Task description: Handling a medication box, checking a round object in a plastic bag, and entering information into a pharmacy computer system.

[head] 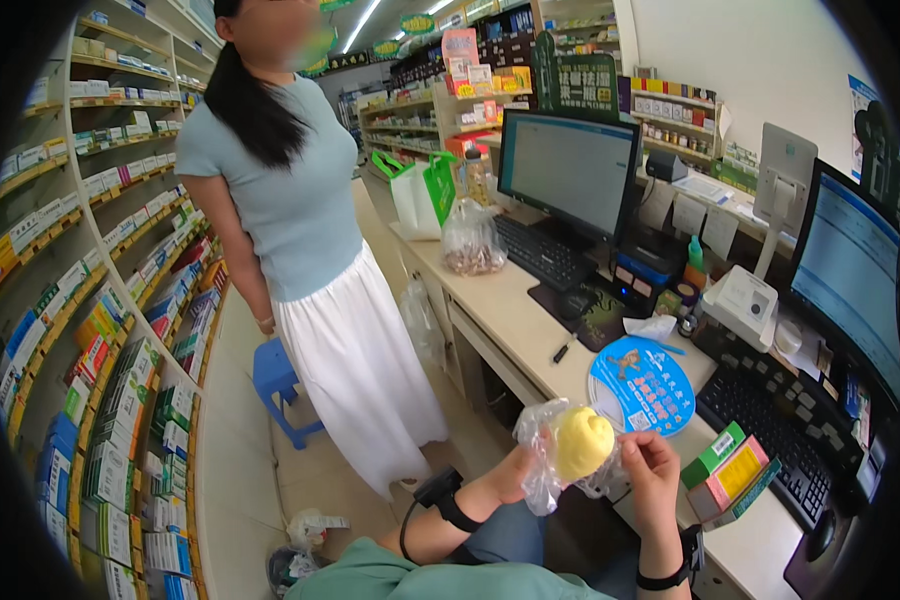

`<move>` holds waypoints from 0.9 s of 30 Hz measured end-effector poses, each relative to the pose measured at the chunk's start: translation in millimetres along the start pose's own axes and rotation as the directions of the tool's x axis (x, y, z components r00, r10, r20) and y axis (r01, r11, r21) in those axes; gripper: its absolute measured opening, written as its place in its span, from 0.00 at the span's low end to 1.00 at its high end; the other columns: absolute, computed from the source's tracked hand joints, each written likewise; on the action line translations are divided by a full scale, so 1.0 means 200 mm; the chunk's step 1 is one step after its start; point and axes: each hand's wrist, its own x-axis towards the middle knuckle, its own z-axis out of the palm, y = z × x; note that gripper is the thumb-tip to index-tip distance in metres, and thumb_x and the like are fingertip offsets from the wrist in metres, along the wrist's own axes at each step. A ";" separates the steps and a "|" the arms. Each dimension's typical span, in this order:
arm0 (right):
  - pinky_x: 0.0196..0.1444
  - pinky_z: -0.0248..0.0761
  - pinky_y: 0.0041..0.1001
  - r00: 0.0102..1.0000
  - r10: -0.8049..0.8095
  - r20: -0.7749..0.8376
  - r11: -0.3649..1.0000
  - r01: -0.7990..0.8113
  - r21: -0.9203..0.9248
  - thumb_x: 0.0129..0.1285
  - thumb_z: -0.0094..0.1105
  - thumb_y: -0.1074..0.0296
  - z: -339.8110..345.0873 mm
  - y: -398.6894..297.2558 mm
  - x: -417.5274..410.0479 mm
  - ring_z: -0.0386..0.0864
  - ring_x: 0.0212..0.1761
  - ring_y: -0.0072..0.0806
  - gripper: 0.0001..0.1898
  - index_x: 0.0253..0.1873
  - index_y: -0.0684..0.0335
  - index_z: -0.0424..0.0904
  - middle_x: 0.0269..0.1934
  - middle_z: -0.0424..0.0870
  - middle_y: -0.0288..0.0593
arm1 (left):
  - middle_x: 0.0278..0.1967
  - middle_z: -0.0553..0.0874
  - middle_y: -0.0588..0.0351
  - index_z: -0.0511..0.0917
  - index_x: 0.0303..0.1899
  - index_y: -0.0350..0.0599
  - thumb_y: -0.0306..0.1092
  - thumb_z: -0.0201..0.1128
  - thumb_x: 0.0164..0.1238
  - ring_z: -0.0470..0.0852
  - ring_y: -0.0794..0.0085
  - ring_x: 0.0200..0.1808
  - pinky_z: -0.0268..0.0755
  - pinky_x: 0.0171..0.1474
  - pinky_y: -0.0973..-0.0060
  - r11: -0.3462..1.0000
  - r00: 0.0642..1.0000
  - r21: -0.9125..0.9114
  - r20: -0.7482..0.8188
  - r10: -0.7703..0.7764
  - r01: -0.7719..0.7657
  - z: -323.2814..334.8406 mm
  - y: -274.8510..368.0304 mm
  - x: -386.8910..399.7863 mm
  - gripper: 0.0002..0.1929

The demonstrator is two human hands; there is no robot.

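Note:
A yellow steamed bun (583,444) sits in a thin clear plastic bag (541,489), its rounded top bare. My left hand (516,474) grips the bag and bun from the left, its fingers partly hidden behind the crumpled plastic. On the other side, my right hand (651,466) has thumb and fingertips pinched together at the bag's edge. Just beyond the bun, a blue round hand fan (649,382) with printing lies on the pale desk (495,315). Several small medicine boxes (731,476) stand to the right of my right hand.
A person (292,202) in a light blue top and white skirt stands at the left, near a blue plastic stool (276,382). Monitors (566,172), a keyboard (772,435) and a knotted plastic bag (472,240) occupy the desk. Medicine shelves (112,300) line the left side.

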 end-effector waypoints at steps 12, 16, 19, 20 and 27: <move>0.37 0.67 0.17 0.999 0.048 0.025 0.972 -0.052 0.228 0.70 0.55 0.63 0.06 0.03 -0.06 0.75 0.33 0.15 0.13 0.51 0.67 0.79 0.33 0.81 0.33 | 0.47 0.80 0.54 0.61 0.67 0.46 0.58 0.49 0.72 0.79 0.74 0.35 0.72 0.34 0.79 0.991 0.992 0.070 -0.029 0.120 -0.117 -0.01 0.02 0.00 0.31; 0.47 0.73 0.23 0.997 0.029 0.072 0.980 -0.042 0.194 0.71 0.53 0.68 0.02 0.03 -0.11 0.79 0.42 0.20 0.14 0.55 0.71 0.77 0.42 0.82 0.40 | 0.48 0.80 0.53 0.62 0.67 0.46 0.58 0.48 0.73 0.80 0.72 0.36 0.74 0.35 0.76 0.992 0.999 -0.123 0.038 0.037 -0.032 -0.03 -0.02 -0.02 0.31; 0.50 0.72 0.23 1.000 0.012 -0.014 0.984 -0.010 0.179 0.71 0.53 0.68 0.05 0.01 -0.11 0.78 0.47 0.22 0.15 0.56 0.70 0.76 0.48 0.81 0.41 | 0.48 0.81 0.51 0.64 0.66 0.46 0.57 0.49 0.72 0.81 0.71 0.36 0.75 0.35 0.75 0.993 0.999 -0.113 0.015 0.029 -0.027 0.00 -0.03 -0.01 0.30; 0.53 0.71 0.24 0.998 -0.018 -0.059 0.983 0.029 0.179 0.70 0.54 0.69 0.04 0.02 -0.10 0.77 0.50 0.23 0.15 0.57 0.70 0.75 0.51 0.80 0.41 | 0.49 0.81 0.51 0.65 0.65 0.46 0.55 0.52 0.71 0.82 0.71 0.37 0.76 0.36 0.74 0.993 0.997 -0.098 0.036 0.071 -0.068 0.02 0.01 0.02 0.29; 0.49 0.69 0.18 0.999 0.037 0.036 0.960 -0.046 0.277 0.71 0.52 0.69 0.08 -0.06 -0.08 0.75 0.46 0.14 0.16 0.60 0.67 0.74 0.48 0.81 0.36 | 0.60 0.74 0.45 0.62 0.66 0.38 0.44 0.58 0.70 0.77 0.61 0.58 0.74 0.59 0.64 0.990 0.991 -0.067 -0.060 0.116 -0.120 -0.01 0.09 0.02 0.29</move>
